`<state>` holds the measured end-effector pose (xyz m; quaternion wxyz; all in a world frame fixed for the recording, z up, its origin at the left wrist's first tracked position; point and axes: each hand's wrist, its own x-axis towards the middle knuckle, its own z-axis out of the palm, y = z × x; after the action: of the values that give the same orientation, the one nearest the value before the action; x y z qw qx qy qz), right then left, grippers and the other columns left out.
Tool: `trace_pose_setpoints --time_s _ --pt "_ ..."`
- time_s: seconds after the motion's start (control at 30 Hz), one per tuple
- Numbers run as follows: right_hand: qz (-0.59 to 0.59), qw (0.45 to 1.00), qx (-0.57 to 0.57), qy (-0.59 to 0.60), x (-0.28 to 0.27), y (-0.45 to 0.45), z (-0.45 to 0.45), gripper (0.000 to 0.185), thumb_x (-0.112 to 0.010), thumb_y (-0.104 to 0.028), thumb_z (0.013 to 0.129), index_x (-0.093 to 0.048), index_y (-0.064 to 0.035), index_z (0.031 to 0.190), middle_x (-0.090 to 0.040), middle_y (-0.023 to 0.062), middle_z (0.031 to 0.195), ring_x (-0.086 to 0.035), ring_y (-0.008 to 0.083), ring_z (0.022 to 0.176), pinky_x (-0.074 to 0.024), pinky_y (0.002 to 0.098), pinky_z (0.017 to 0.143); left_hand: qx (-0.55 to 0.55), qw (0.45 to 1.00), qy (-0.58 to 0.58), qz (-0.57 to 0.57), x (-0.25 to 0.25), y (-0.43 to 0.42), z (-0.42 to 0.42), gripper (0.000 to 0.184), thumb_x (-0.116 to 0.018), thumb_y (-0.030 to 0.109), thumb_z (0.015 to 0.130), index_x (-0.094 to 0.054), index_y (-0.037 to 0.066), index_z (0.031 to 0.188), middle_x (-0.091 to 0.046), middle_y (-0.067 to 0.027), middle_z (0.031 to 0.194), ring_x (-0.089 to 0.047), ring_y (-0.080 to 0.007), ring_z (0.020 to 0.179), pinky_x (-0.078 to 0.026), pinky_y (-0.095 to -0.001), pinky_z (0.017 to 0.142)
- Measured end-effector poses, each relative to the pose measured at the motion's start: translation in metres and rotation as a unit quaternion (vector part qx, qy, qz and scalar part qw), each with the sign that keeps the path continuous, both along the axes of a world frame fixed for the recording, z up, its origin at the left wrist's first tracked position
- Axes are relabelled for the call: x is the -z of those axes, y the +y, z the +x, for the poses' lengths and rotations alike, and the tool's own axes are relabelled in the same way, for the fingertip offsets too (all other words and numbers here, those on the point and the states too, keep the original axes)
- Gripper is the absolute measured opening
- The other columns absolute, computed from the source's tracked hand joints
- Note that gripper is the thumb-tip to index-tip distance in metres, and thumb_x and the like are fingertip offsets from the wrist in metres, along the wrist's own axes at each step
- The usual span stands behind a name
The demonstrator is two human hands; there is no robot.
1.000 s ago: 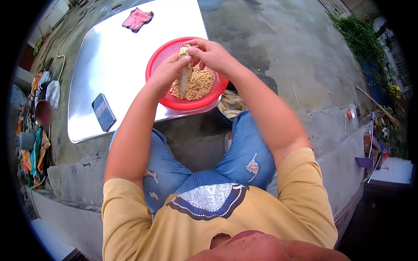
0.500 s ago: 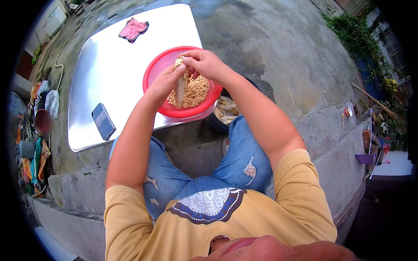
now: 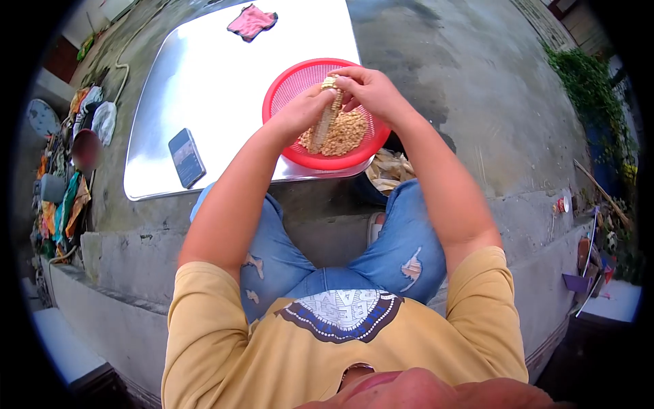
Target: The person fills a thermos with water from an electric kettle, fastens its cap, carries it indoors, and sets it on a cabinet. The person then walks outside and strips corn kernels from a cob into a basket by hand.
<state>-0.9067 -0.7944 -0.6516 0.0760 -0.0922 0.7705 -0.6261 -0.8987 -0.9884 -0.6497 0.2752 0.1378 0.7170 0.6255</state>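
A partly stripped corn cob (image 3: 323,127) is held tilted over a red plastic colander (image 3: 286,80), its top end between my two hands. My left hand (image 3: 308,109) is closed around the cob's left side. On the other side, my right hand (image 3: 368,90) has its fingers curled over the upper end, where some kernels are still attached. The lower part of the cob looks bare. Loose corn kernels (image 3: 346,133) lie heaped in the bottom of the colander, below the hands.
The colander stands at the near right corner of a shiny metal table (image 3: 225,88). A phone (image 3: 186,158) and a pink cloth (image 3: 253,22) lie on it. Beside the table, near my knee, a dark bucket (image 3: 364,185) holds corn cobs or husks (image 3: 390,168).
The whole view has shifted, so the table and colander appear farther right and higher. Both hands stay on the cob, with little visible change in grip.
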Motion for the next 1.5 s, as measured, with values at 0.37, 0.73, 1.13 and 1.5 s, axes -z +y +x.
trace_pose_setpoints --time_s 0.37,0.73,1.13,1.5 --pt "0.007 1.000 0.021 -0.023 -0.008 0.003 0.005 0.033 -0.059 -0.022 0.105 -0.067 -0.0027 0.130 -0.070 0.0051 0.097 -0.066 0.0115 0.077 -0.0583 0.0270 0.074 -0.025 0.999 0.006 0.037 0.001 0.003 0.001 0.043 -0.045 0.036 0.107 -0.057 0.003 0.132 -0.064 -0.0117 0.119 -0.062 -0.0195 0.107 -0.049 -0.0357 0.093" --pt "0.012 0.999 0.009 -0.033 -0.010 0.006 0.005 0.033 -0.056 -0.022 0.105 -0.069 -0.0021 0.128 -0.067 0.0051 0.091 -0.068 0.0138 0.079 -0.0591 0.0284 0.074 0.012 1.000 0.015 0.017 0.014 0.003 -0.005 0.047 -0.047 0.043 0.108 -0.056 0.005 0.135 -0.064 -0.0096 0.117 -0.062 -0.0179 0.107 -0.050 -0.0356 0.093" --pt "-0.003 1.000 0.013 -0.019 -0.008 0.005 0.005 0.030 -0.058 -0.021 0.105 -0.071 -0.0037 0.126 -0.065 0.0030 0.086 -0.064 0.0119 0.075 -0.0592 0.0273 0.072 -0.012 0.999 0.005 0.048 0.005 0.005 0.001 0.051 -0.041 0.040 0.110 -0.051 0.002 0.143 -0.062 -0.0119 0.129 -0.059 -0.0192 0.119 -0.046 -0.0356 0.102" --pt "0.017 0.999 0.028 -0.007 -0.011 0.005 0.004 0.030 -0.057 -0.020 0.105 -0.071 -0.0030 0.126 -0.066 0.0026 0.086 -0.064 0.0116 0.078 -0.0584 0.0275 0.075 0.000 0.999 -0.005 0.040 0.003 0.008 0.001 0.046 -0.040 0.037 0.110 -0.051 0.005 0.142 -0.062 -0.0108 0.126 -0.060 -0.0191 0.114 -0.046 -0.0373 0.101"
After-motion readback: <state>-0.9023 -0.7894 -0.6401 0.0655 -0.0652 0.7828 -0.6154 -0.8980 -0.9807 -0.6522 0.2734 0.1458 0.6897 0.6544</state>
